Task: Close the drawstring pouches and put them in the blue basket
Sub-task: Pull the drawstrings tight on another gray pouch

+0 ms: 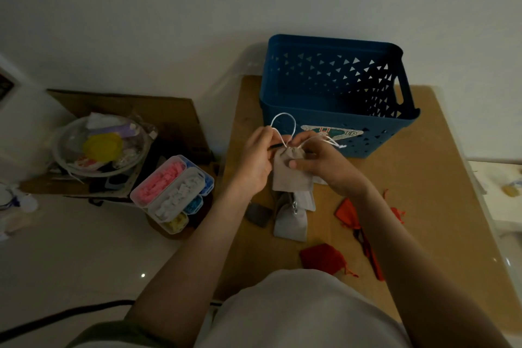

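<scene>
nearest us, well in front of the blue basket (367, 133), a dark red pouch (322, 258) lies soft and crumpled on the flat brown cardboard sheet (423, 178). a step closer to the basket there's an orange-red pouch (347, 212) with frayed tassels, so that's two red ones counted plainly. a long orange-red strip (370, 251) runs under the right forearm, too hidden to call.

next, a little pile of pale grey cloth pouches (291, 223), at least two, rectangular, matte and overlapping, with a dark grey flap (258, 215) beside them.

now the action, just in front of the basket's front wall: one grey pouch (292, 175), neck gathered, held up off the sheet. the left hand (254, 161) pinches the thin white cord (282, 121), which loops up in a smooth arc. the right hand (324, 164) pinches the other cord end with curled fingers, thumb pressed flat on the cloth.

the basket itself is one hard plastic tub with rounded corners and triangle cut-outs.

off to the basket's left sit a clear plastic box (172, 192) of pink, white, blue and yellow bits, and a round glass bowl (99, 147).
</scene>
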{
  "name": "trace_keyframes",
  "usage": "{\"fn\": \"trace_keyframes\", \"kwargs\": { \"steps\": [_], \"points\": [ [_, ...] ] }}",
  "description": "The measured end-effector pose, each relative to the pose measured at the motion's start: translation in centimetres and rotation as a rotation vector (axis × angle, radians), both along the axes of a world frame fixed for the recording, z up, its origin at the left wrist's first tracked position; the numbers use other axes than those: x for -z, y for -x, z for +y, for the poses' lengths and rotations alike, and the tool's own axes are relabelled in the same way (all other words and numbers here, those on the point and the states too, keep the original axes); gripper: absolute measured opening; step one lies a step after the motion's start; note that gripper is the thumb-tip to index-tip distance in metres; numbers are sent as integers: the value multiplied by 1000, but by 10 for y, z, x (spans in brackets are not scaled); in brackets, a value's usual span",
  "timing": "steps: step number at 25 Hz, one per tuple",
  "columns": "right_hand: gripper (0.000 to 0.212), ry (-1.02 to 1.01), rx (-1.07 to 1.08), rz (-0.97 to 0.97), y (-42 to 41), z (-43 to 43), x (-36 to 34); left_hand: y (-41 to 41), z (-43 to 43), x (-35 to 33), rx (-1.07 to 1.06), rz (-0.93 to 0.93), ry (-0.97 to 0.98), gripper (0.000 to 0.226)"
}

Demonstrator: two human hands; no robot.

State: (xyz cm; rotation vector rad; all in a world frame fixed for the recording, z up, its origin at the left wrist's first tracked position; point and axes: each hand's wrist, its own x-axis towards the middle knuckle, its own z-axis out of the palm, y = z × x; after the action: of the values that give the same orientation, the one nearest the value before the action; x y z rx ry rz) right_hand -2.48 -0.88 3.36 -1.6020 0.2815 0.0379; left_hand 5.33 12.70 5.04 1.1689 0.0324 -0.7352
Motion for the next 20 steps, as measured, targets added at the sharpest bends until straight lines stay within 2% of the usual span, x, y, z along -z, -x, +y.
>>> {"fn": "trace_keyframes", "kwargs": {
  "steps": [2, 5, 9, 12, 16, 18, 20],
  "points": [
    [10, 74, 36, -23, -2, 7, -4, 4, -4, -3, -64, -62, -122, 29],
    [16, 13, 75, -66, -2, 11, -6, 11, -2, -7, -23, -255, -404, 29],
    [17, -10, 16, -159, 0, 10, -7, 10, 8, -4, 273, -615, -513, 24],
    [19, 3, -56, -133, 0, 11, -9, 4, 9, -3, 231, -795, -632, 31],
    [15, -26, -13, -95, 0, 11, -10, 5, 10, -2, 196, -729, -602, 29],
    [15, -75, 11, -87, 1, 11, -11, 4, 13, 0, 231, -623, -492, 27],
    [14, -110, 27, -92, 2, 9, -11, 2, 18, 2, 299, -537, -383, 15]
  ]
}}
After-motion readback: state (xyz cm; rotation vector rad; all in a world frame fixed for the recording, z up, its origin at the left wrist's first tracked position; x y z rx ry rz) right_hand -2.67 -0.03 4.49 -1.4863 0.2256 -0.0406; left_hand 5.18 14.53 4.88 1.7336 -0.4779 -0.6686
